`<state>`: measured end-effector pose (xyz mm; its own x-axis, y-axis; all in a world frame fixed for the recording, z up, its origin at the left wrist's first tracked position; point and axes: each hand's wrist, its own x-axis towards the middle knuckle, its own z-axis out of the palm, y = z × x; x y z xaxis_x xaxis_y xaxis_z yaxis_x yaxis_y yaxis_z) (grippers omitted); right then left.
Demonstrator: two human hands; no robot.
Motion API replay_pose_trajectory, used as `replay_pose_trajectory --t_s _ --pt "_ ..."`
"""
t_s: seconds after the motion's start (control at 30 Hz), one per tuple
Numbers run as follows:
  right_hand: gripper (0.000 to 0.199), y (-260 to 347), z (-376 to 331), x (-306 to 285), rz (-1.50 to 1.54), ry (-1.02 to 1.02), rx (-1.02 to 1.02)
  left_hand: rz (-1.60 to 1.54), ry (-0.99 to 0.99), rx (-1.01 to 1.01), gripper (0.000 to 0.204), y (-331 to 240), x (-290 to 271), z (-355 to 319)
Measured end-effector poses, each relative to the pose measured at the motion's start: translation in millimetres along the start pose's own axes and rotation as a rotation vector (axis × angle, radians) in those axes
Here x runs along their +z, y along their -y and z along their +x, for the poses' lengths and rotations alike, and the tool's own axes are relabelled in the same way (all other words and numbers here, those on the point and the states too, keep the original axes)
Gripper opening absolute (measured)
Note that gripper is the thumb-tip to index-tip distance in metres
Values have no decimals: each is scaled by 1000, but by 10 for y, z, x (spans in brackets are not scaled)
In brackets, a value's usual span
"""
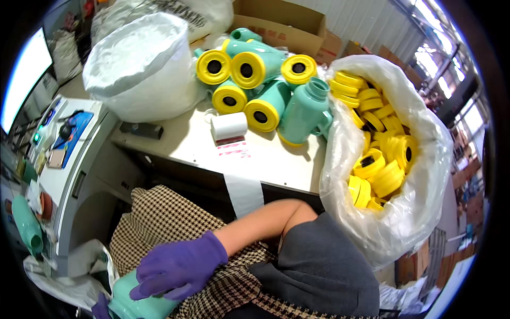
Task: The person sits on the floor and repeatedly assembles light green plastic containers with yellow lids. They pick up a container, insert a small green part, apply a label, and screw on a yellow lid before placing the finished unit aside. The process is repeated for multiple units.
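Observation:
My right hand (pixel 178 266), in a purple glove, reaches across my lap to the lower left and lies curled over the top of a teal plastic jug (pixel 139 305). The jug rests low against my checked apron (pixel 175 218) and is cut off by the lower edge. Only a bit of my left hand (pixel 100 307), also in a purple glove, shows at the jug's left side, touching it. The rest of that hand is out of the picture.
Several teal jugs with yellow bases (pixel 255 80) lie on the white table (pixel 276 159). A clear bag of yellow ring caps (pixel 380 159) stands at the right. A big white sack (pixel 141 64), a label roll (pixel 229 126) with a hanging strip, cardboard boxes (pixel 281 24) and a machine panel (pixel 69 133) surround it.

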<state>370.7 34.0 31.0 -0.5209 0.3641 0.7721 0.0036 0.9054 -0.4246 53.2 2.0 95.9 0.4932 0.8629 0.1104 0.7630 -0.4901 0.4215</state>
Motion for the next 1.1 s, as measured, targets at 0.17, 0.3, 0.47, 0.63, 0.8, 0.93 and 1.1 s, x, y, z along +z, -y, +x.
replay_pose_trajectory --t_s 0.17,0.3,0.47,0.63,0.8,0.93,1.1 --pt "41 29 -153 -1231 -632 392 212 -99 145 -235 53 548 102 -60" --pt "33 705 -681 -3069 -1194 -47 737 -109 -220 -263 45 1283 699 -550" --pt "36 1813 -2543 -4915 -1935 -454 1318 -276 -433 -396 49 1419 1166 -526" --pt "64 1277 -3294 -5044 -1873 47 1602 -521 -535 -393 54 1763 1466 -579" --pt "56 1489 -3472 -4887 -2009 122 1979 -1212 -513 -304 57 2424 1946 -295" --pt "54 1544 -3258 -4673 -2050 14 1821 -1828 -771 -467 53 2331 2022 -201" --pt "51 1914 -3321 -4599 -1980 148 1673 -1419 -823 -427 51 2039 2216 -322"
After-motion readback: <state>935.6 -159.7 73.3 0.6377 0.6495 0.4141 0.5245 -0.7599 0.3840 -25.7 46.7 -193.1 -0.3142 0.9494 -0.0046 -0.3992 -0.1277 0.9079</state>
